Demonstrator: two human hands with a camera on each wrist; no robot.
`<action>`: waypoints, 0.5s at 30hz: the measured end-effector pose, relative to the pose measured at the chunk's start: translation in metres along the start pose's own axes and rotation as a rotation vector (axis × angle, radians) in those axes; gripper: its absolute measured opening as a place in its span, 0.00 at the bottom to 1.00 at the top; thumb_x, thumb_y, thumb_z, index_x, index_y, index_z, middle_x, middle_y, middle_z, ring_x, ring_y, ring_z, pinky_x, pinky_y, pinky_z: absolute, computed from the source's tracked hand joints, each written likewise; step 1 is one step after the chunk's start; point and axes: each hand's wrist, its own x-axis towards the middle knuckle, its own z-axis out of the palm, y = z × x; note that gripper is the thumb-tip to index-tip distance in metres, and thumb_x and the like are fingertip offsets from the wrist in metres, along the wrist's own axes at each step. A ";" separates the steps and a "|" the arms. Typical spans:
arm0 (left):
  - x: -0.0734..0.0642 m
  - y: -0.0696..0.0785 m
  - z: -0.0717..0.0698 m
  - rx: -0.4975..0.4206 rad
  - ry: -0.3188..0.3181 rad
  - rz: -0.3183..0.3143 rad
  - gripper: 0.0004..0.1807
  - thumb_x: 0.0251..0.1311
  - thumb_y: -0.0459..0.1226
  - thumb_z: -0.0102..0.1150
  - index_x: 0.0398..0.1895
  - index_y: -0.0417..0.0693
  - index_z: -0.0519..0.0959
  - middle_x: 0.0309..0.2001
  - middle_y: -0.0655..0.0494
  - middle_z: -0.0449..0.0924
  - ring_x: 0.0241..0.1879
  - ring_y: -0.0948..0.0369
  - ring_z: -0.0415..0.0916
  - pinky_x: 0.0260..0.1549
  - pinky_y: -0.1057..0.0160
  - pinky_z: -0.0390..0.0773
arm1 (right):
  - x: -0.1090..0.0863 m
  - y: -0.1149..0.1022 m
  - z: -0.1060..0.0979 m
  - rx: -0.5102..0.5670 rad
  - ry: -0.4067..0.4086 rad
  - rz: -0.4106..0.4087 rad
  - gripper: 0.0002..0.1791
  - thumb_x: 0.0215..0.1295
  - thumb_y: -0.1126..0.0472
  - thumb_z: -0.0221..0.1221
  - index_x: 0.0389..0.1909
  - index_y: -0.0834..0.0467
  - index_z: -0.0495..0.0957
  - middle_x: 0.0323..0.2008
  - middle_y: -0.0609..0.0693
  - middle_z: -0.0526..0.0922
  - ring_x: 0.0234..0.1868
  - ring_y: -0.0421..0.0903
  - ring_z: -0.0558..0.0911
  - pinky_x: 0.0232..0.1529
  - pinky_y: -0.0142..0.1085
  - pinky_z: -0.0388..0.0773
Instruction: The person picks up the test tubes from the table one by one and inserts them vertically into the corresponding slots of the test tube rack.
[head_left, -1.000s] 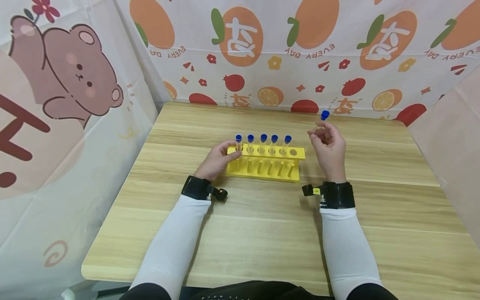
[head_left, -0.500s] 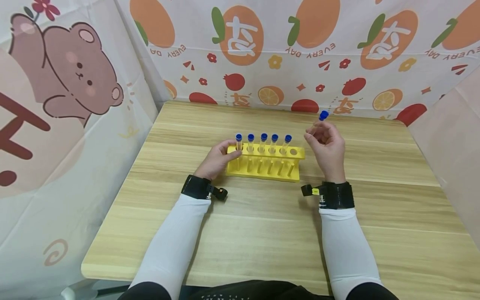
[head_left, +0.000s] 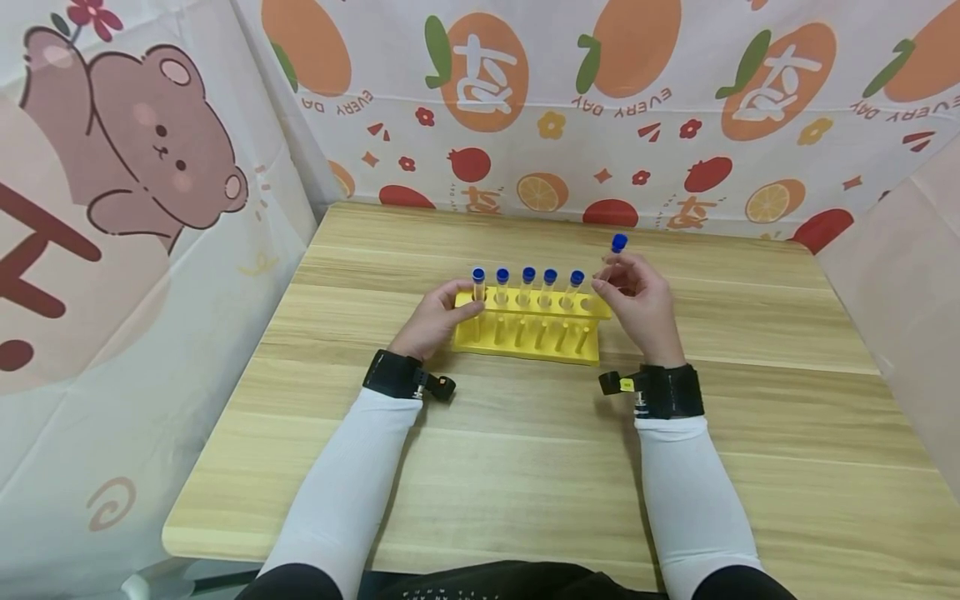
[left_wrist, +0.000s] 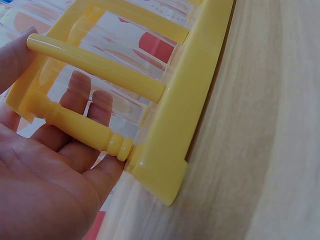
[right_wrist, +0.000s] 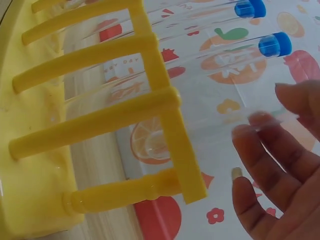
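Observation:
A yellow test tube rack stands on the table, holding several clear test tubes with blue caps. My left hand grips the rack's left end. In the left wrist view its fingers curl around the rack's turned end post, thumb at the top plate. My right hand pinches another blue-capped test tube between thumb and fingertips, over the rack's right end. That tube is tilted, cap up and away. In the right wrist view its rounded lower end overlaps the rack's top plate at the end hole.
The wooden table extends around the rack on all sides. A fruit-patterned cloth hangs behind the table's back edge, and a bear-printed cloth hangs at the left. Black wrist cameras stick out from both wrists.
My right hand has moved left and slightly down with the test tube, from beside the rack to its right end hole. My left hand has stayed on the rack.

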 end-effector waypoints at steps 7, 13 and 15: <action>0.001 0.000 0.000 0.000 -0.003 0.003 0.17 0.65 0.36 0.62 0.56 0.44 0.75 0.63 0.52 0.71 0.64 0.56 0.63 0.55 0.61 0.69 | 0.000 0.005 0.001 -0.077 -0.075 0.023 0.26 0.65 0.39 0.60 0.52 0.54 0.79 0.44 0.49 0.81 0.44 0.44 0.77 0.48 0.35 0.75; 0.001 -0.001 -0.001 -0.003 -0.011 0.010 0.16 0.65 0.36 0.62 0.55 0.46 0.76 0.63 0.53 0.71 0.65 0.56 0.63 0.54 0.62 0.70 | 0.001 0.006 0.000 -0.098 -0.079 0.027 0.23 0.64 0.40 0.62 0.47 0.55 0.79 0.42 0.48 0.81 0.45 0.43 0.78 0.50 0.37 0.75; 0.001 -0.001 -0.001 -0.001 -0.013 0.016 0.16 0.65 0.36 0.62 0.54 0.46 0.76 0.63 0.52 0.71 0.65 0.56 0.62 0.55 0.62 0.69 | 0.001 0.006 0.000 -0.097 -0.080 0.028 0.22 0.64 0.43 0.63 0.48 0.56 0.79 0.42 0.49 0.81 0.44 0.43 0.77 0.48 0.36 0.75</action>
